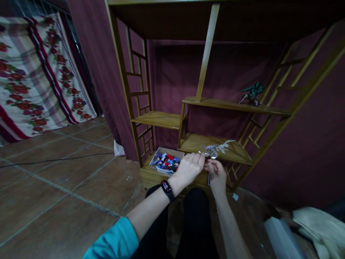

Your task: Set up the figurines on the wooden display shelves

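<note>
A clear, see-through figure (215, 149) with a long pointed end is just above my hands, in front of the lower right shelf. My left hand (190, 167), with a black watch on its wrist, has its fingers curled in at the figure's left end; what lies inside them is hidden. Close beside it, my right hand (217, 175) pinches the underside of the clear figure. A thin pale loop shows by the right palm. Left of my hands, an open box (152, 163) holds several small red, blue and black figures.
The stepped wooden shelf unit (156, 118) stands ahead, with a green-caped figure (252, 94) on its upper right board. A floral cloth (40, 79) hangs at left. A black cable (67, 157) crosses the tiled floor. A pale box (283, 237) is at lower right.
</note>
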A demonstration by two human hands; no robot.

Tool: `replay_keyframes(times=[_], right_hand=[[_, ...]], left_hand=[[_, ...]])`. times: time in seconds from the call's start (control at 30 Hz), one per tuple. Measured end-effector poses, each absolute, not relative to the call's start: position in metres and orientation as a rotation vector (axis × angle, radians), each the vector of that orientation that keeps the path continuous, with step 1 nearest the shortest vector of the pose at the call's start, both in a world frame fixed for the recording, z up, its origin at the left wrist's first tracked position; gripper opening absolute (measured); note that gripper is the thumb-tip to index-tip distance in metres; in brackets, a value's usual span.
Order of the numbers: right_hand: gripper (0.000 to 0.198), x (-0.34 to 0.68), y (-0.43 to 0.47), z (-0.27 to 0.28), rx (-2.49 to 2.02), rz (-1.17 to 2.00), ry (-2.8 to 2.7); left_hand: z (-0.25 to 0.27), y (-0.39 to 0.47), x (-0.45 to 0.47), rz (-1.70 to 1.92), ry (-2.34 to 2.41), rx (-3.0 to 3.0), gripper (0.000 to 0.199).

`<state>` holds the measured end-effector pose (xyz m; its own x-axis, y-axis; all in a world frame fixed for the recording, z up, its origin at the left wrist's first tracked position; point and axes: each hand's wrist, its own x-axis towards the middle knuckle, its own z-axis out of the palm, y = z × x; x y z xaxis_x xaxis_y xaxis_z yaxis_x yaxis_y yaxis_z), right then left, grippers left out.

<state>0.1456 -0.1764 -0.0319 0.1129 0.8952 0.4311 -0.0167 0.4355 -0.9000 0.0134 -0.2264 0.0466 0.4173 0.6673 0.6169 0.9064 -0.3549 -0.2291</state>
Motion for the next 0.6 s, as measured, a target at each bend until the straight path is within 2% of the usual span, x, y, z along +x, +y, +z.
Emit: replay_keyframes(times=[0.1,0.37,0.6], right_hand=[[0.026,0.144,-0.187,-0.032,-0.934,0.733,-1.327],[0.019,0.125,-0.216,-0.039,-1.011,0.596,-1.546],[0.018,0.114,-0.218,-0.068,-1.048,0.670,-1.589]], left_hand=[[0.034,-0.230,0.011,-0.865,-1.462,-2.158,0.028],[-0.024,-0.221,-0.022,-2.018,-2.024,-2.056,0.020],[-0.060,-0.226,-0.032,-2.643,-2.437,-1.563,0.031]])
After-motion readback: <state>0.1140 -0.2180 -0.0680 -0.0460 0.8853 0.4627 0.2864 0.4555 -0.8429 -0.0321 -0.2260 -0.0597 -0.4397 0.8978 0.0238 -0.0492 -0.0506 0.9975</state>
